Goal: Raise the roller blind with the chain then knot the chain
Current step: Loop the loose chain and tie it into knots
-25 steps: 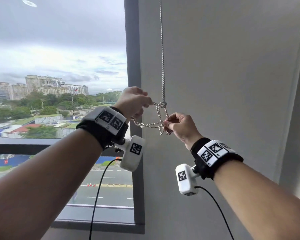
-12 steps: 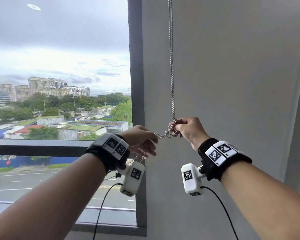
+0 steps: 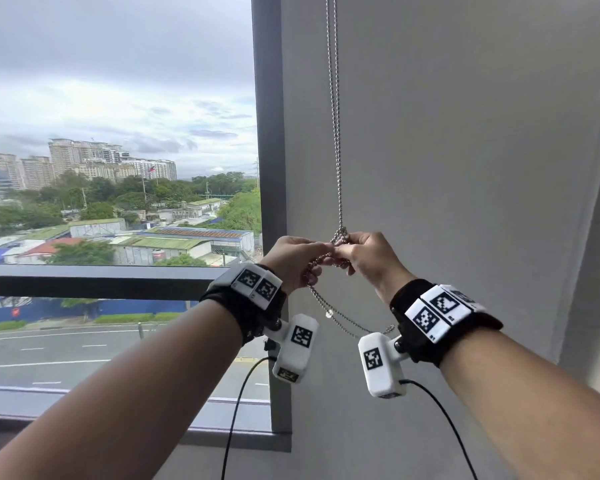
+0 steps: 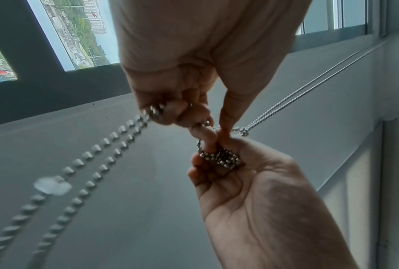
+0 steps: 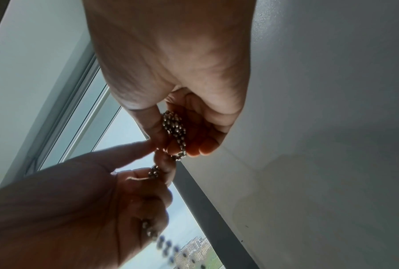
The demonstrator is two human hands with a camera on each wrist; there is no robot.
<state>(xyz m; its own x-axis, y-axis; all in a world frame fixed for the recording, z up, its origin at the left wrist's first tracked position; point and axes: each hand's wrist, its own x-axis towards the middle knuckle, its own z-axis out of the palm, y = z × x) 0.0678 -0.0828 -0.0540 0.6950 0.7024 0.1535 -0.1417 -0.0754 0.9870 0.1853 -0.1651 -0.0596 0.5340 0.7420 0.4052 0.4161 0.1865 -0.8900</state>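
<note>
A metal bead chain [image 3: 334, 133] hangs doubled down the grey wall to a bunched knot [image 3: 340, 235]. My right hand [image 3: 345, 249] grips that bunch in curled fingers; the wrist views show the beads [image 5: 174, 127] packed in its palm [image 4: 221, 158]. My left hand [image 3: 321, 253] meets it fingertip to fingertip and pinches the chain [image 4: 157, 111] beside the knot. A slack loop [image 3: 347, 322] with a clear connector [image 3: 329, 313] droops below both wrists. The blind itself is out of view above.
A dark vertical window post [image 3: 267, 168] stands just left of the chain, and a dark horizontal rail [image 3: 101, 278] crosses the glass. The plain grey wall [image 3: 465, 168] fills the right side. Black cables [image 3: 236, 410] hang from the wrist cameras.
My left hand has risen to the right and now meets the right hand at the knot. The stretch of chain pulled taut between the hands has gone slack and hangs as a loop.
</note>
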